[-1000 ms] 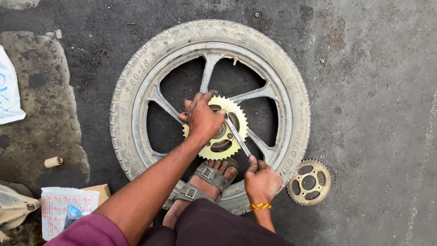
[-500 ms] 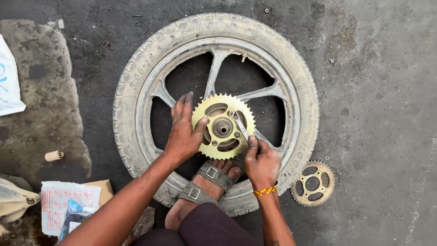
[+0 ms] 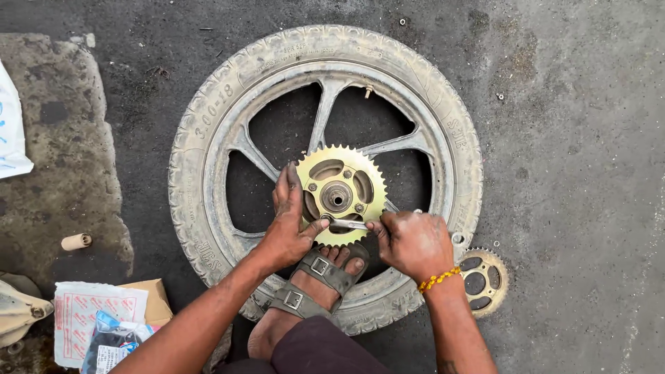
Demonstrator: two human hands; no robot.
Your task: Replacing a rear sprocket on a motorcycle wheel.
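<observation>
A roadside repair spot: oil-stained ground [image 3: 575, 138], motorcycle wheel [image 3: 208, 138] laid flat (spare sprocket [image 3: 485, 280] alongside).

Right hand [image 3: 413, 244] hides spanner [image 3: 350, 224] handle; old sprocket [image 3: 483, 280] half-hidden.

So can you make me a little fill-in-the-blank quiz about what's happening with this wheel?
1. The gold sprocket sits at the ____ of the wheel.
2. The right hand grips a metal ____ laid across the sprocket.
3. A sandalled ____ rests inside the rim, between the arms.
4. A second sprocket lies on the ____.

Missing words: centre; wrench; foot; ground
</observation>
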